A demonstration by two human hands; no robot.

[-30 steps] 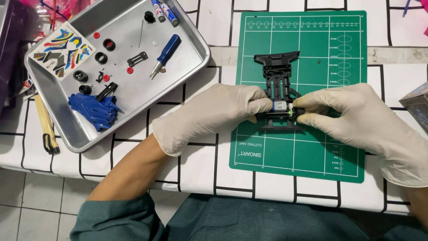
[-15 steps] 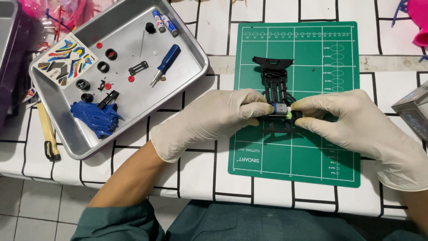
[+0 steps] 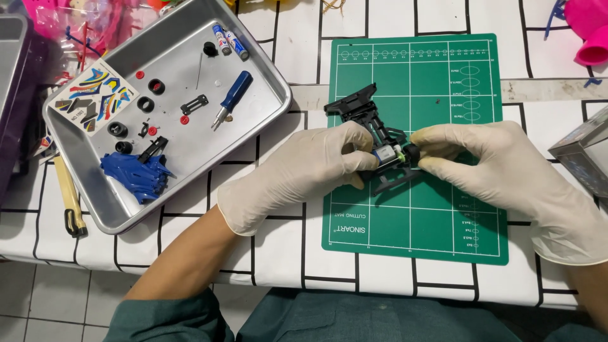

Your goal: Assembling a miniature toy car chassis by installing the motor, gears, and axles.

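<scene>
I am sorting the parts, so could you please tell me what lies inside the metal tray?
The metal tray holds a blue screwdriver, two batteries, black rings, red bits, a blue body shell and a sticker sheet; anything under these is hidden.

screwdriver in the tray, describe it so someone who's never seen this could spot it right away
Start at the metal tray on the left of the table, beside the green cutting mat. Near the tray's right side lies the screwdriver, slanting with its tip toward the person. Its thick dark-blue handle and short metal shaft set it apart from the two small batteries above it.
</scene>
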